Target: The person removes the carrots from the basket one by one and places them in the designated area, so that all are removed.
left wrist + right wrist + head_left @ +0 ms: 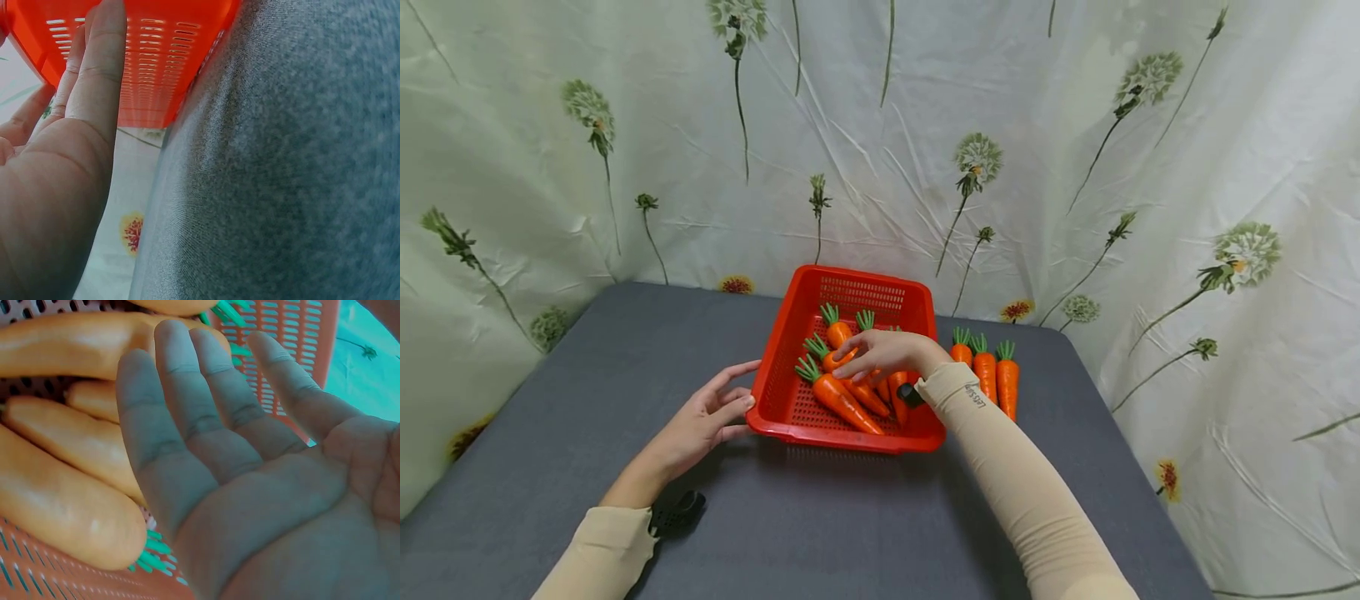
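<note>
Right hand [887, 351] partly hides carrots [867, 398] in basket [842, 439].

Red slotted basket [842, 439] holding orange carrots [842, 402]; three more carrots [986, 372] just beside.

Diffuse light, wrist views seemingly soft

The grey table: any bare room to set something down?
Bare: left of the red basket, beyond the left hand; also in front of the basket, between the two sleeves. Crowded: inside the basket, carrots under the right hand; just right of the basket, three visible carrots.
</note>
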Tool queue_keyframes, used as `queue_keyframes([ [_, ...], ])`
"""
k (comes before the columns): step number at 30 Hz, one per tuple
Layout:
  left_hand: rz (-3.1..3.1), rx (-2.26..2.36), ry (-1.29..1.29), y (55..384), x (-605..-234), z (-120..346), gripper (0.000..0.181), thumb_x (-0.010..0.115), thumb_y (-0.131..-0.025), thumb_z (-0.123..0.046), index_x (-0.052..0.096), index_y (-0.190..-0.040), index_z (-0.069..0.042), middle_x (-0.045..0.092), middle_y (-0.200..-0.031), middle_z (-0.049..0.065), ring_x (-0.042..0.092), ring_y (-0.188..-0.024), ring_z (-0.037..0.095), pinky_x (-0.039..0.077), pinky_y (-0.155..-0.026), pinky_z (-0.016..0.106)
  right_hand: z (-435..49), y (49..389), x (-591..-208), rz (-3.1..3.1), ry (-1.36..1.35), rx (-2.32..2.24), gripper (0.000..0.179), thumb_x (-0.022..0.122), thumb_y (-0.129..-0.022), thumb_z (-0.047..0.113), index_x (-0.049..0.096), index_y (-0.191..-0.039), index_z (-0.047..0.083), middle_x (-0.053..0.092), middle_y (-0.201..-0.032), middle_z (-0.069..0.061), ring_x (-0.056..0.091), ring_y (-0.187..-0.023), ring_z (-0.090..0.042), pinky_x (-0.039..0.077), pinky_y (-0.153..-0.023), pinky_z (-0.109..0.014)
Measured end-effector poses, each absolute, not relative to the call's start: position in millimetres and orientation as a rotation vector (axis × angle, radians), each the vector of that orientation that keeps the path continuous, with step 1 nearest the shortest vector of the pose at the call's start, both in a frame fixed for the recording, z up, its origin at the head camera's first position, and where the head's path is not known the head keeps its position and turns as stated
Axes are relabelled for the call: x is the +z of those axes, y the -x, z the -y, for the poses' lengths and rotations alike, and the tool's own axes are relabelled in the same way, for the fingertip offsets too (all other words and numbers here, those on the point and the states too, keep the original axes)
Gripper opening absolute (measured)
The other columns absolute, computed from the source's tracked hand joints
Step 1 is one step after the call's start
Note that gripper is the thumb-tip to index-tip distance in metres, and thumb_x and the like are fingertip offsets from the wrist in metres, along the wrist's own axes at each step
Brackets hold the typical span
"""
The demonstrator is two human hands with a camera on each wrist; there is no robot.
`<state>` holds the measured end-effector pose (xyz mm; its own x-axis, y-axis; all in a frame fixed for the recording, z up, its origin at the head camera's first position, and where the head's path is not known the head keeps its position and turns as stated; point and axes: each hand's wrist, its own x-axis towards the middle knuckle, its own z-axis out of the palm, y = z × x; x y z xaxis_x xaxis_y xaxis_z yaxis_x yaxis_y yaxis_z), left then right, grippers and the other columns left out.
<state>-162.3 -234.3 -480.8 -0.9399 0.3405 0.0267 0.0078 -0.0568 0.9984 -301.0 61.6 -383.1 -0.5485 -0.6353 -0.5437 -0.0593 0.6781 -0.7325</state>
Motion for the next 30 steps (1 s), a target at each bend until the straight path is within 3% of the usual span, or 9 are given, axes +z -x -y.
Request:
queue_keyframes([
  [11, -1.988, 2.091, -0.371, 162.6, -481.7, 234.5, 0.061, 0.053, -0.105, -0.02, 0.024, -0.158, -0.018, 0.064, -0.123, 0.013, 0.069, -0.108, 0.017, 0.059, -0.089, 0.035, -51.7, 293.7, -391.9, -2.047, 0.506, -0.836, 0.058, 0.073, -0.092, 0.031, 0.054, -0.142, 0.009, 0.065, -0.118, -0.003, 0.064, -0.111, -0.028, 0.05, -0.103, -0.045],
  [18, -1.992, 2.083, -0.369, 162.2, -480.9, 234.0, 0.061, 0.054, -0.105, -0.021, 0.024, -0.158, -0.019, 0.063, -0.123, 0.014, 0.069, -0.108, 0.018, 0.059, -0.089, 0.035, -48.6, 292.9, -393.5, -2.063, 0.518, -0.789, 0.05, 0.072, -0.093, 0.033, 0.06, -0.134, 0.007, 0.069, -0.115, -0.006, 0.064, -0.101, -0.022, 0.052, -0.097, -0.04],
  [30, -2.002, 2.082, -0.354, 162.4, -480.7, 234.2, 0.062, 0.055, -0.104, -0.022, 0.024, -0.158, -0.019, 0.06, -0.126, 0.022, 0.069, -0.108, 0.018, 0.059, -0.089, 0.035, -46.4, 291.3, -389.0, -2.076, 0.481, -0.747, 0.052, 0.073, -0.092, 0.035, 0.061, -0.135, 0.007, 0.068, -0.123, -0.006, 0.065, -0.115, -0.024, 0.051, -0.104, -0.041],
])
